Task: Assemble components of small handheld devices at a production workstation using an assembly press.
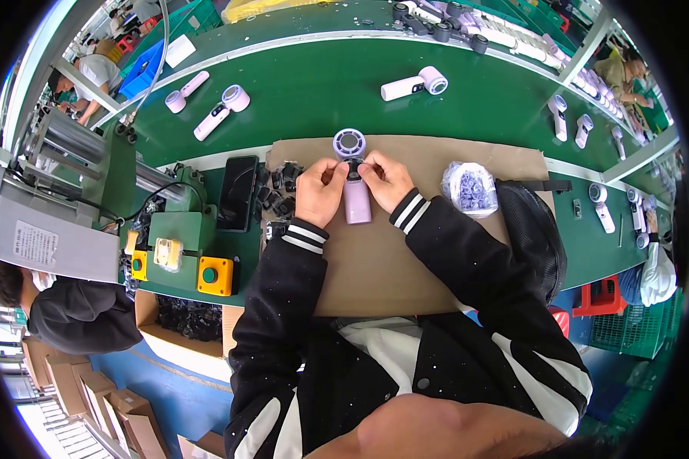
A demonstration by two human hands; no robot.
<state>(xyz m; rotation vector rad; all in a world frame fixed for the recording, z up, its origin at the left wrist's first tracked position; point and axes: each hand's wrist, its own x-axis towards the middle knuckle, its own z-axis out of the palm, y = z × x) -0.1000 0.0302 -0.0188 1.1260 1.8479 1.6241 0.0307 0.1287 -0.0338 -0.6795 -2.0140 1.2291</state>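
Left side: white rectangular paper label (pixel 36 243) with dark printed characters, stuck on a slanted light-grey metal machine cover (pixel 84 258). Larger heading line on top, several rows of finer print below; fine rows too small to read. Far, right of centre: pale-lilac round-headed handheld fan (pixel 395 90), dark panel (pixel 418 88) on its handle, marks too small to read.
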